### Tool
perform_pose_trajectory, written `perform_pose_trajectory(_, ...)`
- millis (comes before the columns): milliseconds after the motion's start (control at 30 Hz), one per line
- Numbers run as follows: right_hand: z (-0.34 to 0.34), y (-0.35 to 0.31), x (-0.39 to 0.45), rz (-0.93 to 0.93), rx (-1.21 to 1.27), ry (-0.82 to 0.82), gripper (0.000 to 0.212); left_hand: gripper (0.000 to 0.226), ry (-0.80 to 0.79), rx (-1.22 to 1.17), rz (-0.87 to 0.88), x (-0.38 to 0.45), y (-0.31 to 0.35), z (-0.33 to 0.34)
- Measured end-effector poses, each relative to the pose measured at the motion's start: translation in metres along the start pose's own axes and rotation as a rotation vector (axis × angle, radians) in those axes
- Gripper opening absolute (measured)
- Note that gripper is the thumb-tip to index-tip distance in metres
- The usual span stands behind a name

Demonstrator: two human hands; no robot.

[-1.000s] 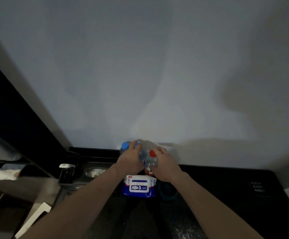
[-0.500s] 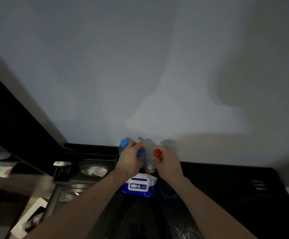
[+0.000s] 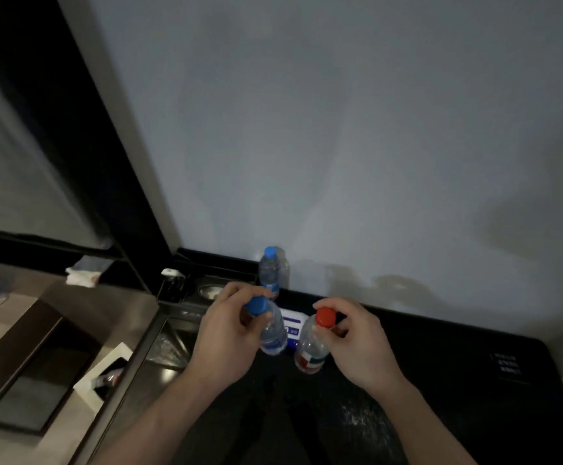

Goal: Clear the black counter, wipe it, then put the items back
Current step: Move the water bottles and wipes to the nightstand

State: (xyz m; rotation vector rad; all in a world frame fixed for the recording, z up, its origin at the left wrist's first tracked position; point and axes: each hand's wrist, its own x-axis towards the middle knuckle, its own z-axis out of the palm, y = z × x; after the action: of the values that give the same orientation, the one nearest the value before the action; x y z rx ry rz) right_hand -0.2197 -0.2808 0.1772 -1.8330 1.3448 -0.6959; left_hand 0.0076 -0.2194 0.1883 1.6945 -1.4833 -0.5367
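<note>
My left hand (image 3: 226,333) grips the neck of a clear bottle with a blue cap (image 3: 273,333) and holds it above the black counter (image 3: 441,380). My right hand (image 3: 360,344) pinches the neck of a clear bottle with a red cap (image 3: 310,350), also lifted. A second blue-capped bottle (image 3: 271,273) stands upright at the wall behind them. A blue and white wipes pack (image 3: 294,325) lies on the counter, mostly hidden behind the two held bottles.
Left of the counter sits a black tray with a round metal dish (image 3: 209,292) and a small white item (image 3: 171,272). Lower left is a wooden surface with an open white box (image 3: 105,377). A printed label (image 3: 508,364) marks the counter's right end.
Both hands have lifted their bottles off the counter and drawn them toward me. The other blue-capped bottle stays at the wall. The view has swung to the right and nearer.
</note>
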Motion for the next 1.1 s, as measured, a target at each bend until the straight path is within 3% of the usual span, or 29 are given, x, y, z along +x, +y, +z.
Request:
perform_pose_trajectory(233,0.037,-0.023,-0.076,0.014,-0.017,-0.279,0.036,0.037,0.003,0.172,-0.170,-0.118,0.003,-0.048)
perform_pose_trajectory(600,0.121,-0.087,-0.133,-0.092,0.032,-0.559,0.038,0.044,0.167,0.137,-0.384,-0.239,-0.034,-0.129)
perform_pose_trajectory(1100,0.316,-0.232,-0.213,-0.221,0.014,-0.474,0.029,0.034,0.262,0.113,-0.405,-0.357,-0.145,-0.330)
